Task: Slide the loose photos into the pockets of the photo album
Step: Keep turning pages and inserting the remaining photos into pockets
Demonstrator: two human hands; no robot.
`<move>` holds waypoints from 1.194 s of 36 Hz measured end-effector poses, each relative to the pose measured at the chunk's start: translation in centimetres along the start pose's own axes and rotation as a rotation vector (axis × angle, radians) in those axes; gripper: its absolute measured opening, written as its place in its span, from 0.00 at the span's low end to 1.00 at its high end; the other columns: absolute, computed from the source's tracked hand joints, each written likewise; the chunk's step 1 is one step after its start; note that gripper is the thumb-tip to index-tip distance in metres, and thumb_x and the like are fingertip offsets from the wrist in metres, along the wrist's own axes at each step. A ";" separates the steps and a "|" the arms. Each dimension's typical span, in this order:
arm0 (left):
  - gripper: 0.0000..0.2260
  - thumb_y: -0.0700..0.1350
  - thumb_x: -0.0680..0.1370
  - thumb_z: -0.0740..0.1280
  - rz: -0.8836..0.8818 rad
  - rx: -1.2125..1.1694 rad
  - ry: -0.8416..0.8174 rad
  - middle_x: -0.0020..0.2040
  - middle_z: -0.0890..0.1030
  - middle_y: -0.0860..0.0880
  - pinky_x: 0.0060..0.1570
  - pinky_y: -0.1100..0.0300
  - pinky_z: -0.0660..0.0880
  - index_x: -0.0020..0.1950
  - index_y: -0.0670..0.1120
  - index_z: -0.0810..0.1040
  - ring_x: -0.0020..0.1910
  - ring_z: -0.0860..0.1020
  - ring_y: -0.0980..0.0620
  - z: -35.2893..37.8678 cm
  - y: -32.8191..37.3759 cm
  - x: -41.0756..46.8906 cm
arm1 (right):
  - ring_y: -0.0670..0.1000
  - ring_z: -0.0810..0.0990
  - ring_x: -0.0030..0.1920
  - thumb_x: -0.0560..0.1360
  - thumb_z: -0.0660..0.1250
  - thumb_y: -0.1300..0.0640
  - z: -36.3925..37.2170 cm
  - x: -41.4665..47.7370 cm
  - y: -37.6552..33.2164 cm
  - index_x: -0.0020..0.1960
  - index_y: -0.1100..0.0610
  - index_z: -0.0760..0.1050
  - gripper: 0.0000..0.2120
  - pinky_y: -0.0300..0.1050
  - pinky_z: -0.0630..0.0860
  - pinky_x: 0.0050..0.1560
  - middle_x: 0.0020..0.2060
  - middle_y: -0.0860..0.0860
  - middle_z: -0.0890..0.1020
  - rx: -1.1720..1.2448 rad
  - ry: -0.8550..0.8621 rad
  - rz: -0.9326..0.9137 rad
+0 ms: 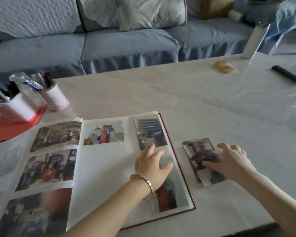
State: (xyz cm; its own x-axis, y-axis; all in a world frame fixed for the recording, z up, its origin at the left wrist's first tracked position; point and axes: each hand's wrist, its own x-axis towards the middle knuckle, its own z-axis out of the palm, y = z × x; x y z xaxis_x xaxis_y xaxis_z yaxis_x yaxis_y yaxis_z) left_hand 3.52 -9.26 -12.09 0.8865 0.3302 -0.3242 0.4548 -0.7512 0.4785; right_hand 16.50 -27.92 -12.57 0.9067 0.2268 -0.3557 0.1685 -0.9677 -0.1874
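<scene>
Glossy album (101, 168), left hand (152, 165) fingers (158, 153) spread on page, right hand (229, 160) fingers (225, 146) splayed on rectangular photos (198, 149)

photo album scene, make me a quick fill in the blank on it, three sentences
The left hand lies on the open photo album's ____ page. The right hand touches a loose photo lying on the ____, beside the album. A silver ____ circles the left wrist.
Missing words: right; table; bracelet.

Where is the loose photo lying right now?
In the head view, the loose photo lies flat on the white table, just right of the open album, with the right hand resting on it.
</scene>
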 end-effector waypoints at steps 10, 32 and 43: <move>0.15 0.48 0.79 0.62 0.041 -0.157 0.024 0.75 0.58 0.55 0.69 0.63 0.54 0.66 0.53 0.70 0.73 0.57 0.57 -1.5 -3.4 -1.9 | 0.55 0.78 0.46 0.64 0.78 0.49 0.2 1.0 1.1 0.60 0.57 0.73 0.29 0.43 0.73 0.39 0.46 0.53 0.80 0.295 -0.015 0.054; 0.30 0.63 0.78 0.46 -0.265 0.334 0.266 0.76 0.34 0.48 0.71 0.51 0.35 0.76 0.54 0.41 0.75 0.35 0.47 -2.2 -9.3 -2.1 | 0.47 0.78 0.39 0.75 0.67 0.58 -3.0 -3.6 -9.2 0.55 0.52 0.81 0.10 0.31 0.71 0.31 0.44 0.49 0.82 0.476 0.152 -0.465; 0.27 0.61 0.79 0.41 -0.240 0.420 0.251 0.76 0.35 0.47 0.71 0.50 0.34 0.76 0.55 0.39 0.75 0.34 0.46 -1.6 -10.1 -2.1 | 0.55 0.81 0.48 0.77 0.64 0.58 -1.9 -3.1 -13.2 0.62 0.54 0.77 0.14 0.40 0.75 0.36 0.54 0.55 0.81 0.236 0.131 -0.508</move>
State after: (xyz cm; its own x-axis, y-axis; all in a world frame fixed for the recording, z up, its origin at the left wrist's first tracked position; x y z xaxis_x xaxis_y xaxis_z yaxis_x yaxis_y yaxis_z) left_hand -2.80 -1.48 -14.89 0.7788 0.6078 -0.1551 0.6188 -0.7849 0.0312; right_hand 12.18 -16.05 -7.26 0.7775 0.6265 -0.0546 0.5180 -0.6871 -0.5094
